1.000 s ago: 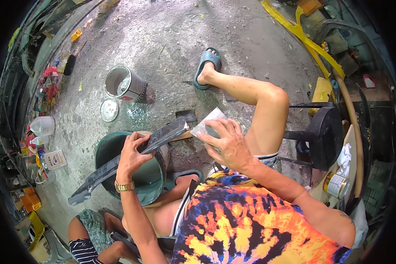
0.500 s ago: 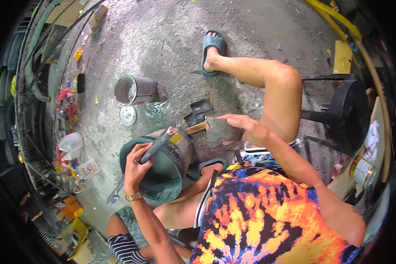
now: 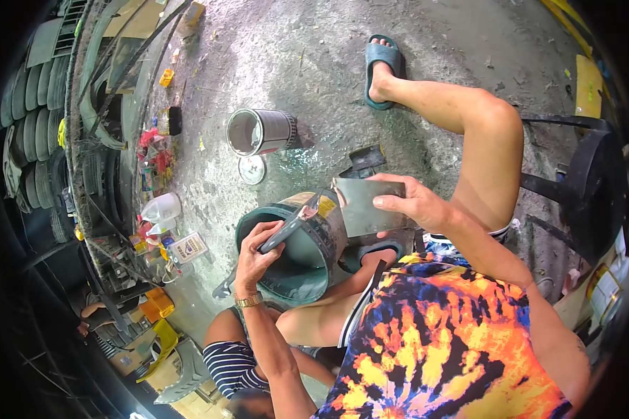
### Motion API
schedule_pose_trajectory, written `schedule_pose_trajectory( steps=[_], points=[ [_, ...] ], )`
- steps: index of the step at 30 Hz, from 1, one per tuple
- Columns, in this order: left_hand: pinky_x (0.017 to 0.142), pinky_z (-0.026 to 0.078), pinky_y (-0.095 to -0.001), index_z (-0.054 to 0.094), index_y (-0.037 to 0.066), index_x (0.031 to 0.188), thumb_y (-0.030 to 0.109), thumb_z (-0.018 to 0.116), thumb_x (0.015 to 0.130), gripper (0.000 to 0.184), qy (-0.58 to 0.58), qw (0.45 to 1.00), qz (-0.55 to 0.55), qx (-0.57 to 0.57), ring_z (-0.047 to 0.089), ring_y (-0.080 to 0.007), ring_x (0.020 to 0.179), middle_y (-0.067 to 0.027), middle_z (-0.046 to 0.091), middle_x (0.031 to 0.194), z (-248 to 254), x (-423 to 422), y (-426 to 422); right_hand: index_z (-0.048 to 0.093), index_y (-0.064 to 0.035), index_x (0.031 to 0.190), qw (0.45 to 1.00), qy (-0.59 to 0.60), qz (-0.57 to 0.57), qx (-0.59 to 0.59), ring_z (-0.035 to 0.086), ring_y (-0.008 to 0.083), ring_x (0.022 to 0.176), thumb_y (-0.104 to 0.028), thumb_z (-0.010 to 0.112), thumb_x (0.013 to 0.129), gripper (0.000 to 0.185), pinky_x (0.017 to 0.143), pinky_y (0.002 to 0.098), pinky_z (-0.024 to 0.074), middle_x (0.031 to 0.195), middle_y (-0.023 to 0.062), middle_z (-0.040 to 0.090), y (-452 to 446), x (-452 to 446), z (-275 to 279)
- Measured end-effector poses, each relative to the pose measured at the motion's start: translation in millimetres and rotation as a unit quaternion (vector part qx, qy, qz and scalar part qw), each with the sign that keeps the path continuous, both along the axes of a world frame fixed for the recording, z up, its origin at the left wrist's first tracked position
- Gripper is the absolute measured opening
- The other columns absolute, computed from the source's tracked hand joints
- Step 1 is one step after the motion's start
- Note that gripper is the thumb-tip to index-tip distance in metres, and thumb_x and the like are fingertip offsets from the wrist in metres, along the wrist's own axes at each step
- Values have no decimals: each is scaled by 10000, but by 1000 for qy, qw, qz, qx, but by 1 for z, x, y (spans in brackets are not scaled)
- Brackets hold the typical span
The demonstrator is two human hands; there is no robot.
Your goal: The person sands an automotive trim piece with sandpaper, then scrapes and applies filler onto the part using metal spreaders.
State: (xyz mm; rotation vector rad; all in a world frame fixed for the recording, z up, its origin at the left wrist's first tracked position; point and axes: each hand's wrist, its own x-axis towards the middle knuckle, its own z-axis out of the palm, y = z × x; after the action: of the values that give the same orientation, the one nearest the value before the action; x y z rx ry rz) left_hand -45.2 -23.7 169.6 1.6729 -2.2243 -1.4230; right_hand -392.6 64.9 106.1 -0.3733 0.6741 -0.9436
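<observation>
The left hand curls its fingers around a dark strip partway along its length, with no gap left in the grip; the strip slants across the mouth of a green bucket, which lies directly beneath these fingers, one end aimed toward the right hand and the other passing out beyond the rim; the hold above the opening presumably lets drips fall back inside; the right hand pinches a flat grey sheet by the edge nearest its palm, thumb laid on the upturned face and the other fingers mostly hidden behind, a grip that likely leaves the broad surface free; the sheet's far corner lies just beside the strip's end, and whether the two touch cannot be told; the bucket, below the left fingers, contains a pale pool, apparently cloudy water; ahead of the left fingertips, an open tin shows a pale inner wall, its depth too shaded to judge; a round lid lies between tin and bucket, near a wet patch; left of the left fingers sit a translucent jug and a labelled container, their contents indistinct.
</observation>
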Motion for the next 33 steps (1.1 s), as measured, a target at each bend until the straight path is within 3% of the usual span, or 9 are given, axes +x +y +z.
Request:
schedule_pose_trajectory(
  steps=[5, 8, 14, 15, 19, 22, 25, 29, 33],
  points=[
    [908, 485, -287, 689, 40, 1224, 6, 706, 756, 470, 8, 1000, -2, -12, 630, -193, 1041, -107, 660, 1192, -8, -1, 6, 571, -40, 1167, 999, 18, -40, 2, 625, 80, 728, -249, 624, 976, 289, 545, 251, 565, 909, 22, 655, -6, 2, -1],
    [907, 486, -286, 688, 39, 1225, -4, 704, 750, 477, 13, 1000, 6, -10, 633, -197, 1039, -109, 660, 1190, -4, -3, 9, 586, -42, 1169, 999, 29, -37, 8, 622, 73, 772, -262, 630, 972, 298, 532, 257, 564, 935, 12, 658, -7, 4, 1],
    [900, 496, -290, 681, 49, 1244, -38, 691, 731, 520, 6, 999, 14, -47, 637, -208, 1046, -112, 646, 1209, -6, 0, 15, 614, -25, 1267, 984, 133, -61, -101, 609, 93, 927, -211, 579, 1006, 322, 853, 277, 523, 1022, -5, 672, 5, 13, -4],
    [902, 497, -290, 680, 51, 1247, -43, 688, 726, 530, 7, 998, 25, -52, 638, -210, 1050, -113, 642, 1215, -7, -2, 17, 592, -40, 1324, 986, 127, -33, -103, 593, 113, 1024, -149, 555, 1006, 338, 982, 287, 443, 1098, 29, 672, 8, 11, 2],
    [925, 494, -294, 673, 59, 1262, -50, 672, 703, 570, 6, 991, 23, -132, 639, -224, 1084, -111, 636, 1226, -21, -1, 27, 562, -61, 1370, 940, 267, -33, -208, 544, 159, 1177, -96, 562, 968, 404, 1047, 335, 411, 1235, 86, 624, 20, 15, 3],
    [953, 491, -292, 671, 41, 1256, -65, 696, 750, 518, 10, 990, 28, -135, 638, -218, 1085, -114, 636, 1219, -28, -4, 30, 551, -69, 1381, 965, 205, -44, -157, 552, 144, 1158, -98, 547, 983, 400, 1013, 312, 441, 1227, 67, 624, 24, 18, -2],
    [951, 498, -290, 670, 35, 1253, -69, 692, 753, 512, 0, 991, 18, -133, 640, -222, 1087, -118, 638, 1212, -31, -5, 30, 545, -81, 1381, 999, 16, -43, 28, 549, 103, 1125, -97, 533, 996, 386, 967, 269, 468, 1224, 41, 618, 25, 15, -1],
    [976, 481, -321, 662, 47, 1274, -41, 669, 688, 592, 8, 987, 31, -155, 620, -253, 1120, -125, 624, 1234, -42, 1, 35, 539, -113, 1397, 989, 124, 8, -80, 587, 129, 1129, -82, 528, 996, 402, 979, 282, 483, 1217, 34, 628, 23, 16, -10],
    [990, 483, -349, 659, 52, 1275, -36, 677, 684, 598, -10, 977, 46, -209, 604, -269, 1142, -125, 609, 1239, -56, -2, 42, 520, -97, 1421, 904, 329, -35, -270, 580, 193, 1178, -33, 527, 980, 446, 1052, 347, 430, 1327, 59, 619, 24, 20, -15]
  ],
)
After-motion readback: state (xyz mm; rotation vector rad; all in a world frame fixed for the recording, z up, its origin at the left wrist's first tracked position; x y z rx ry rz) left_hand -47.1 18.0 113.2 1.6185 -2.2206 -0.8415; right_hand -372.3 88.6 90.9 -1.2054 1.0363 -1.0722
